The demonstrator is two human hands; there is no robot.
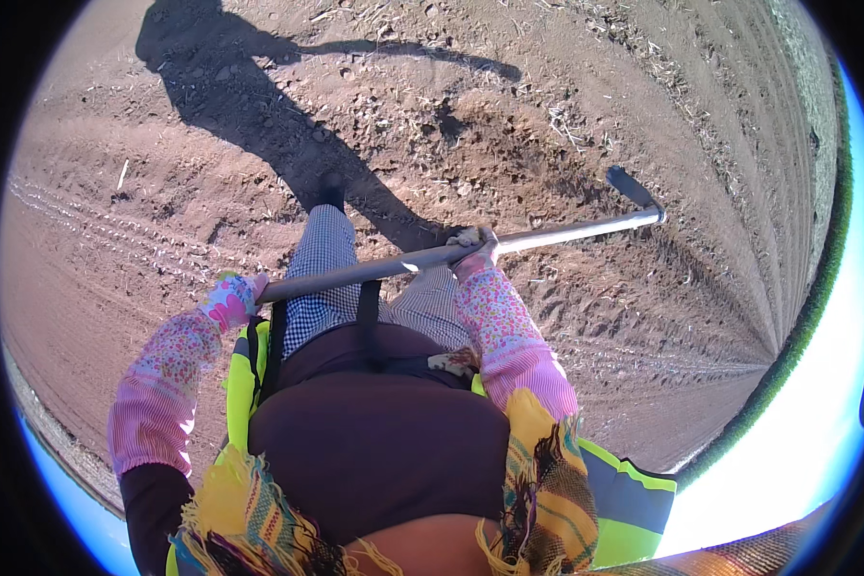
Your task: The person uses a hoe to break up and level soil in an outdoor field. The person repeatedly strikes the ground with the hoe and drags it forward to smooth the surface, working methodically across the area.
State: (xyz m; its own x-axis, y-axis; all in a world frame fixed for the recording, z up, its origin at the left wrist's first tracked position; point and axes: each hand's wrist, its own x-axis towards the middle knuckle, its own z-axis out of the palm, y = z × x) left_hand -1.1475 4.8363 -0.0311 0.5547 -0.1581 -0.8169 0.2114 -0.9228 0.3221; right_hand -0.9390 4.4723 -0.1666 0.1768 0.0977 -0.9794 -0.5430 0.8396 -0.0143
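A hoe lies slantwise across my front, its long wooden handle (363, 271) running from lower left to upper right. My left hand (233, 297), in a floral glove, grips the handle's near end beside my hip. Farther along the shaft, my right hand (477, 252) is closed around it, with a floral sleeve at the wrist. The dark metal hoe blade (632, 187) is at the far right end, apparently above the soil. Its shadow seems to fall separately on the ground, though the exact height is hard to tell.
Loose brown soil (432, 158) with straw bits and clods surrounds my feet. Furrows (734, 216) run off to the right toward a green crop edge (799, 345). My shadow (252, 108) stretches ahead. The fringed scarf (554, 475) and hi-vis vest (630, 504) hang loosely at my sides.
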